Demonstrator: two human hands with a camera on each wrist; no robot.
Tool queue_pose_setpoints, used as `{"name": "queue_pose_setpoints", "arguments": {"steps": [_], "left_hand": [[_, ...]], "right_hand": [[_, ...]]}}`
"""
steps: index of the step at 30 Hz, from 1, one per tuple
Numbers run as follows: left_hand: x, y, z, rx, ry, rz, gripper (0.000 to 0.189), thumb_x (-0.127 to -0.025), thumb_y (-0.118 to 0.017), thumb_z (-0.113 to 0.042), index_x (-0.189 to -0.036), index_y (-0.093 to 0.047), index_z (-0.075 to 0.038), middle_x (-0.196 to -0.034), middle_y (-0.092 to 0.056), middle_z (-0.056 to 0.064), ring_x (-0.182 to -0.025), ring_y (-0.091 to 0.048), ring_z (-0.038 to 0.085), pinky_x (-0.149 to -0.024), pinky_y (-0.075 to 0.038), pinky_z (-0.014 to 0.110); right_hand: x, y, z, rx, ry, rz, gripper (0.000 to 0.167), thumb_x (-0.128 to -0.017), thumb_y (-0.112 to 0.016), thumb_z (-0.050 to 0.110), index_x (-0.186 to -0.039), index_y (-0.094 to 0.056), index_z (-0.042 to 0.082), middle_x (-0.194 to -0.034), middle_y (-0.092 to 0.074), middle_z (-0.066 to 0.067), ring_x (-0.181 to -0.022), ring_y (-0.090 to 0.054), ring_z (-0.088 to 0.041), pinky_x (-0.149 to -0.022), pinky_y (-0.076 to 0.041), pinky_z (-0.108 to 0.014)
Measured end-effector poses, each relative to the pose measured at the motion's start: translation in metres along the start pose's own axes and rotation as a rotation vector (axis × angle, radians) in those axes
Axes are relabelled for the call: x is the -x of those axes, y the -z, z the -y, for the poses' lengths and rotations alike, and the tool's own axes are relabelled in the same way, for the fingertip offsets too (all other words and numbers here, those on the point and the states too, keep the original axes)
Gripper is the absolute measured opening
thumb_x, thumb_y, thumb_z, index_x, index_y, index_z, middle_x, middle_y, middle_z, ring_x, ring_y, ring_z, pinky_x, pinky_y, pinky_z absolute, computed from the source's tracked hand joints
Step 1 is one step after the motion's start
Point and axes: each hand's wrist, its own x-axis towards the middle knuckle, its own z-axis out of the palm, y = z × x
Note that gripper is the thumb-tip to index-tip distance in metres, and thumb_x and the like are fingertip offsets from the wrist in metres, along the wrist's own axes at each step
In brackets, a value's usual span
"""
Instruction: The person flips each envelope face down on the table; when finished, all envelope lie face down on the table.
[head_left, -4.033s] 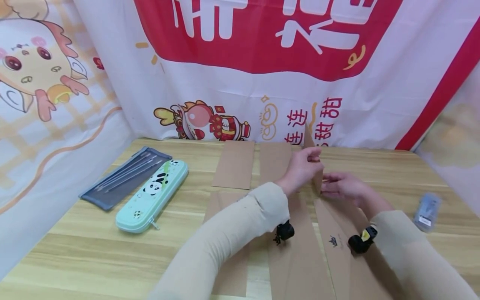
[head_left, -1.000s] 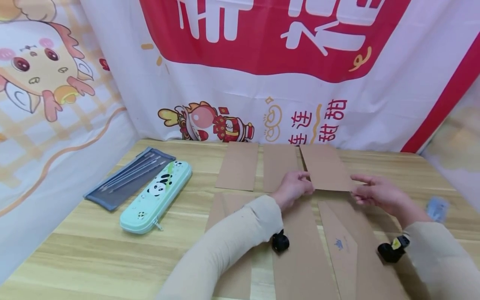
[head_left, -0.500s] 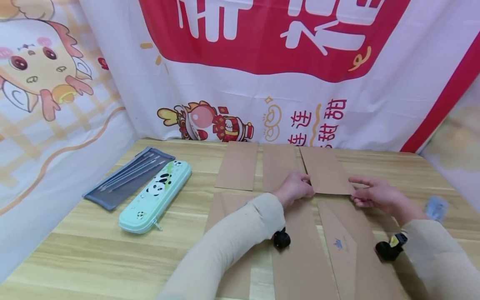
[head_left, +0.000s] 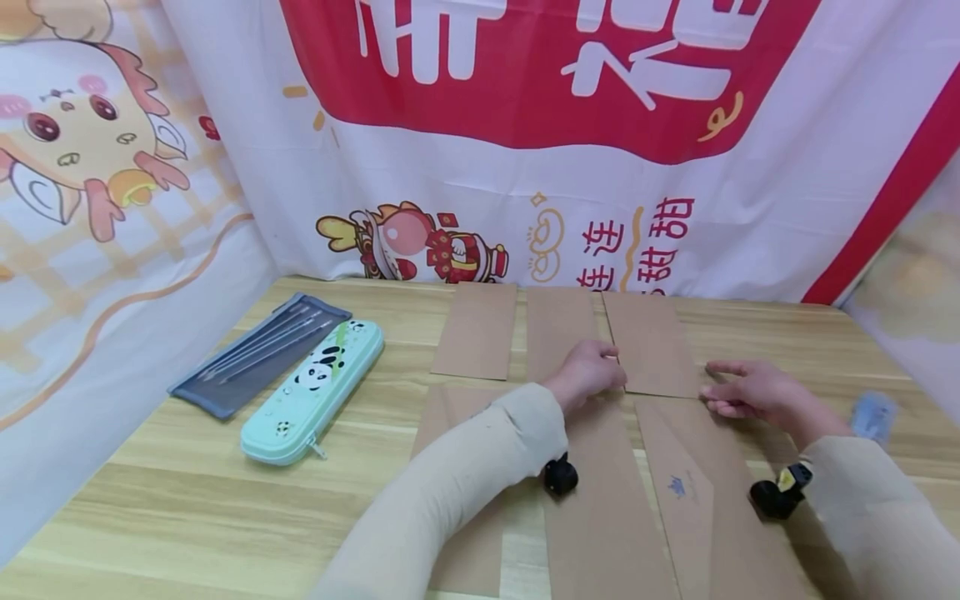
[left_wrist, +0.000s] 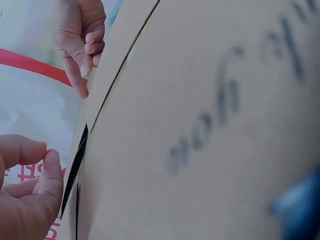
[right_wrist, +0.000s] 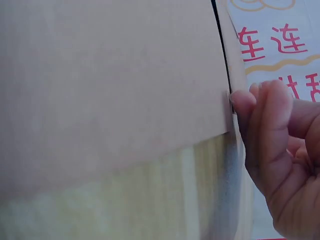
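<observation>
A plain brown paper rectangle [head_left: 654, 346] lies at the right end of the upper row. My left hand [head_left: 588, 372] has its fingertips right at this paper's left edge; in the left wrist view, thumb and forefinger [left_wrist: 49, 175] meet beside a brown edge. At the lower right corner rests the thumb of my right hand [head_left: 761, 397], forefinger stretched out past the side. Directly below lies a long brown envelope [head_left: 678, 467] with a pointed flap and a small blue crown print. Left of it is another long brown piece [head_left: 603, 525], partly hidden by my left sleeve.
Two more plain brown rectangles, one at left [head_left: 474, 333] and one in the middle [head_left: 558, 325], complete the upper row. A mint panda pencil case [head_left: 315, 392] and a dark see-through pouch [head_left: 258, 358] with pencils lie left. A clear plastic item [head_left: 873, 417] sits far right. A printed cloth [head_left: 442, 175] hangs behind.
Four seconds ago the right-hand rectangle stood upright between both hands. It has since been lowered, its near edge coming down to the table. The right hand has moved right.
</observation>
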Motion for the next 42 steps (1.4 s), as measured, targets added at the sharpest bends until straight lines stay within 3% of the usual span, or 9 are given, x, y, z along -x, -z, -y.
{"name": "queue_pose_setpoints", "arguments": {"steps": [4, 10, 14, 19, 22, 26, 33, 38, 42], "left_hand": [[0.004, 0.006, 0.003, 0.027, -0.023, 0.005, 0.052, -0.075, -0.065, 0.003, -0.126, -0.056, -0.005, -0.120, -0.060, 0.007, -0.086, -0.053, 0.015, -0.077, -0.049, 0.031], [0.010, 0.016, 0.007, 0.127, -0.116, 0.003, 0.049, -0.077, -0.065, 0.005, -0.125, -0.055, -0.002, -0.090, -0.064, 0.004, -0.077, -0.056, 0.011, -0.076, -0.051, 0.027], [0.018, 0.030, 0.001, 0.156, -0.187, 0.006, 0.046, -0.079, -0.065, 0.003, -0.124, -0.055, -0.002, -0.087, -0.062, 0.000, -0.079, -0.058, 0.010, -0.079, -0.051, 0.025], [0.037, 0.048, -0.006, 0.189, -0.225, 0.026, 0.044, -0.082, -0.064, 0.002, -0.125, -0.055, -0.005, -0.102, -0.064, 0.010, -0.087, -0.060, 0.012, -0.084, -0.051, 0.024], [0.049, 0.058, -0.005, 0.197, -0.247, 0.027, 0.045, -0.082, -0.063, 0.004, -0.126, -0.055, -0.003, -0.108, -0.063, 0.017, -0.087, -0.061, 0.012, -0.082, -0.052, 0.023], [0.064, 0.074, 0.002, 0.185, -0.259, 0.032, 0.046, -0.081, -0.063, 0.005, -0.126, -0.053, -0.002, -0.106, -0.063, 0.016, -0.087, -0.061, 0.012, -0.081, -0.052, 0.022], [0.090, 0.103, 0.014, 0.158, -0.254, 0.051, 0.044, -0.083, -0.062, 0.001, -0.126, -0.055, -0.006, -0.103, -0.061, 0.011, -0.089, -0.059, 0.015, -0.084, -0.052, 0.026], [0.109, 0.124, 0.027, 0.055, -0.252, 0.015, 0.046, -0.084, -0.063, -0.002, -0.128, -0.052, -0.006, -0.112, -0.058, 0.012, -0.097, -0.059, 0.017, -0.085, -0.052, 0.026], [0.121, 0.139, 0.037, 0.056, -0.258, -0.039, 0.045, -0.084, -0.061, -0.001, -0.128, -0.051, -0.002, -0.116, -0.056, 0.017, -0.099, -0.059, 0.020, -0.086, -0.052, 0.028]], "right_hand": [[-0.001, -0.003, 0.003, 0.030, -0.023, -0.027, 0.072, -0.094, -0.051, 0.010, -0.145, -0.002, -0.006, -0.075, -0.067, 0.001, -0.063, -0.062, -0.006, -0.064, -0.054, -0.021], [0.008, -0.003, 0.009, 0.045, 0.081, -0.077, 0.068, -0.095, -0.048, 0.010, -0.145, -0.004, -0.007, -0.075, -0.065, 0.006, -0.063, -0.061, -0.004, -0.064, -0.054, -0.020], [0.018, -0.006, 0.018, -0.107, 0.181, -0.087, 0.060, -0.094, -0.051, 0.010, -0.143, -0.019, -0.005, -0.076, -0.067, 0.005, -0.065, -0.063, -0.004, -0.063, -0.054, -0.020], [0.028, -0.021, 0.035, -0.329, 0.276, -0.097, 0.010, -0.090, -0.058, 0.012, -0.098, -0.061, 0.018, -0.075, -0.067, 0.003, -0.066, -0.063, -0.006, -0.061, -0.054, -0.020], [0.034, -0.034, 0.045, -0.385, 0.312, -0.087, 0.017, -0.090, -0.058, 0.012, -0.084, -0.067, 0.025, -0.074, -0.067, 0.002, -0.066, -0.062, -0.008, -0.060, -0.054, -0.020], [0.038, -0.056, 0.053, -0.418, 0.362, -0.011, 0.019, -0.091, -0.056, 0.010, -0.088, -0.068, 0.024, -0.077, -0.068, 0.000, -0.069, -0.063, -0.010, -0.063, -0.055, -0.021], [0.038, -0.089, 0.058, -0.332, 0.395, 0.056, 0.012, -0.094, -0.051, 0.014, -0.105, -0.055, 0.018, -0.090, -0.067, 0.006, -0.085, -0.065, -0.009, -0.075, -0.055, -0.023], [0.040, -0.112, 0.059, -0.186, 0.362, 0.047, 0.043, -0.095, -0.050, 0.020, -0.132, -0.039, 0.000, -0.096, -0.064, 0.011, -0.090, -0.063, -0.007, -0.080, -0.054, -0.024], [0.042, -0.131, 0.059, -0.118, 0.354, 0.070, 0.059, -0.095, -0.051, 0.021, -0.141, -0.026, -0.007, -0.110, -0.062, 0.003, -0.097, -0.062, -0.011, -0.084, -0.053, -0.028]]}}
